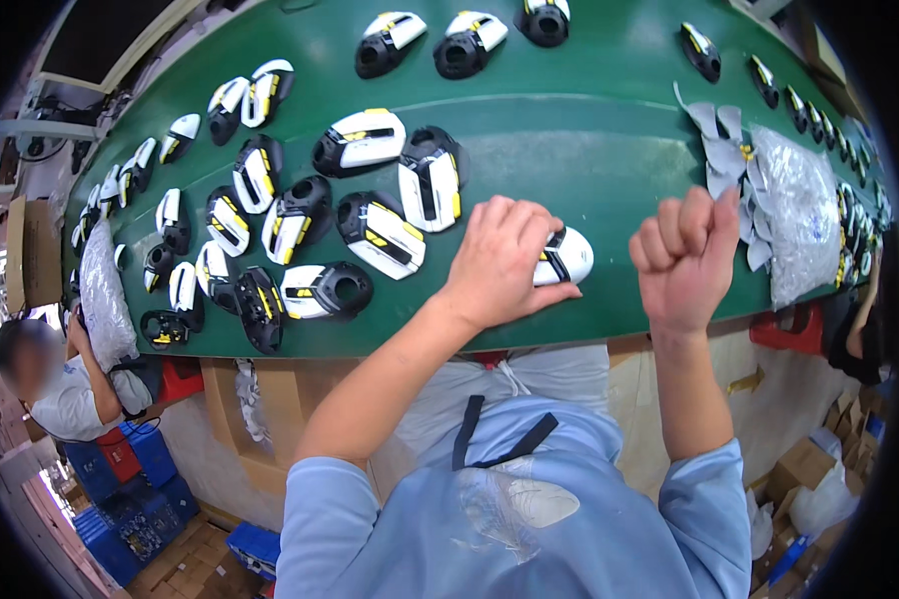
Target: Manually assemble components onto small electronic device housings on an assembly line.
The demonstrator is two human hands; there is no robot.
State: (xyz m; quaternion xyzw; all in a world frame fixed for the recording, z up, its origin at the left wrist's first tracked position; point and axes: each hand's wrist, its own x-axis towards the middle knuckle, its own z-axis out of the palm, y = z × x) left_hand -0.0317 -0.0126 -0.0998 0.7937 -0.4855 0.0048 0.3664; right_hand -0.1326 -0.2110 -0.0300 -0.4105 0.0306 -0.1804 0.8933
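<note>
My left hand (pixel 501 262) is closed over a white and black plastic housing (pixel 575 256) that rests on the green tabletop near its front edge. Its rounded white end sticks out to the right of my fingers; the rest is hidden under the hand. To the right, my right hand (pixel 685 262) is raised above the table in a fist, apart from the housing, and nothing shows in it. Left of my left hand lie several similar housings with yellow strips, among them one white and black housing (pixel 432 185) and another housing (pixel 382 236).
Several more housings (pixel 471 42) line the far side of the green table (pixel 569 125). Grey curved parts (pixel 724 150) lie beside a clear plastic bag (pixel 794 220) at the right. A co-worker (pixel 70 384) sits at the left by another plastic bag (pixel 105 295). Cardboard boxes (pixel 804 464) stand below right.
</note>
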